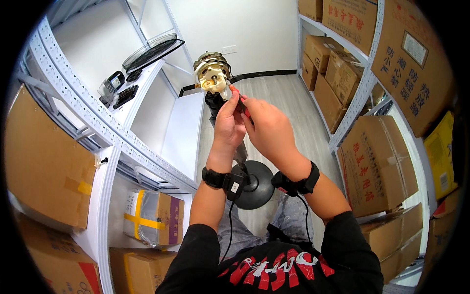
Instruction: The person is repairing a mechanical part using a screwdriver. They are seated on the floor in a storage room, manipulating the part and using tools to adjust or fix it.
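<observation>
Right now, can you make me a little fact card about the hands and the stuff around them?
Right hand: closed around a red-and-black tool
Left hand: fingertips up at the same tool; how firmly they grip is hidden
Just beyond the hands: cream-coloured mechanism on a stand
Below the hands: round black base on the floor
Left side: white shelves, a wire fan guard on one
Right side: cardboard boxes on racks
</observation>
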The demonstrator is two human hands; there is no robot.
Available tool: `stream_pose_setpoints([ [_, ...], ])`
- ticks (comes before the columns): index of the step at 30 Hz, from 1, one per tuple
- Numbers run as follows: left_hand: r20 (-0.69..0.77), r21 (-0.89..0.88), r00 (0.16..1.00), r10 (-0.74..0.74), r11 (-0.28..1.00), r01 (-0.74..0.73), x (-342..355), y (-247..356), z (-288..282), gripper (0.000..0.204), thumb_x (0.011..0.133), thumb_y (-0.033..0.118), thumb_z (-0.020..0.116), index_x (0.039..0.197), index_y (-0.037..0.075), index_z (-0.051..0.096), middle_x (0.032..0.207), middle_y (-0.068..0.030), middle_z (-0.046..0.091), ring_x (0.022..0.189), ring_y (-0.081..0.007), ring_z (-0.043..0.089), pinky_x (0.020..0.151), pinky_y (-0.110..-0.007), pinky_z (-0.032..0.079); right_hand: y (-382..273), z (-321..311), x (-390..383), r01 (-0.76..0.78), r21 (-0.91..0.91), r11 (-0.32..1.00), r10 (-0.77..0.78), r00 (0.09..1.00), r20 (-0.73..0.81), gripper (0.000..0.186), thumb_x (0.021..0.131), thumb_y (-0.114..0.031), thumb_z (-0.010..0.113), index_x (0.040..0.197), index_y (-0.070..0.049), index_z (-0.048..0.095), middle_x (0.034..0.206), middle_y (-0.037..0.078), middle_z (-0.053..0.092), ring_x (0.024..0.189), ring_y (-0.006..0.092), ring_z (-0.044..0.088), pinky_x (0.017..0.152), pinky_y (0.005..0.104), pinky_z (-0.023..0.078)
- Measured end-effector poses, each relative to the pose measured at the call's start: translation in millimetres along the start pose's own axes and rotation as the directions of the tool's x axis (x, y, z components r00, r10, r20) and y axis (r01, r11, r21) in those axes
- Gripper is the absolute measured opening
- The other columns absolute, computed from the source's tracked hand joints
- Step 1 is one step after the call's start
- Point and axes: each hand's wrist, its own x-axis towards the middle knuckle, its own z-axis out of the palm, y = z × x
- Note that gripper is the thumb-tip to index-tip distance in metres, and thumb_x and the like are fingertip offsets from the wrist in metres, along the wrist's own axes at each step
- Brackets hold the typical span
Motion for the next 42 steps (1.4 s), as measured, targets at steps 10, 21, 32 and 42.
stream_pose_setpoints([
  [10, -0.014, -0.095, 0.999, -0.034, 0.995, 0.033, -4.8, 8.3, 5.5, 0.026, 0.105, 0.028, 0.052, 0.108, 0.005, 0.065, 0.099, -0.0038, 0.068, 0.093, -0.0147, 0.064, 0.083, -0.032, 0.052, -15.9, -4.4, 12.5, -0.231, -0.22, 0.948, 0.279, 0.934, 0.224, 0.022, 0.087, -0.02, 0.071, 0.097, -0.005, 0.06, 0.071, 0.011, 0.064, 0.06, 0.0304, 0.065, 0.052, 0.0398, 0.05],
  [21, 0.094, -0.098, 0.995, -0.039, 0.994, 0.049, 4.7, 6.5, -19.4, 0.023, 0.105, 0.029, 0.051, 0.109, 0.01, 0.064, 0.097, -0.0017, 0.068, 0.09, -0.0132, 0.064, 0.084, -0.029, 0.052, -4.8, 1.9, 9.1, 0.124, -0.094, 0.988, -0.115, 0.989, 0.096, 0.025, 0.085, -0.017, 0.072, 0.105, -0.007, 0.061, 0.076, 0.009, 0.064, 0.063, 0.0287, 0.063, 0.055, 0.0386, 0.049],
  [32, 0.069, -0.026, 0.985, -0.161, 0.986, 0.163, -9.5, 18.2, 9.7, 0.028, 0.106, 0.032, 0.05, 0.108, 0.008, 0.064, 0.102, -0.0022, 0.069, 0.093, -0.0124, 0.065, 0.083, -0.03, 0.053, -17.8, 5.8, 11.0, -0.099, -0.287, 0.953, 0.136, 0.984, 0.112, 0.018, 0.093, -0.023, 0.064, 0.101, -0.01, 0.055, 0.061, 0.008, 0.062, 0.052, 0.0295, 0.062, 0.045, 0.0412, 0.047],
  [42, 0.03, 0.771, 0.975, 0.218, 0.616, -0.161, -16.6, 59.6, -12.4, 0.017, 0.095, 0.018, 0.067, 0.094, 0.002, 0.071, 0.084, -0.001, 0.068, 0.076, -0.0073, 0.061, 0.07, -0.023, 0.05, 15.2, -4.6, 16.4, -0.021, -0.247, 0.969, 0.041, 0.996, 0.074, 0.016, 0.09, -0.013, 0.065, 0.098, -0.007, 0.052, 0.083, 0.011, 0.059, 0.066, 0.0356, 0.062, 0.054, 0.0455, 0.049],
])
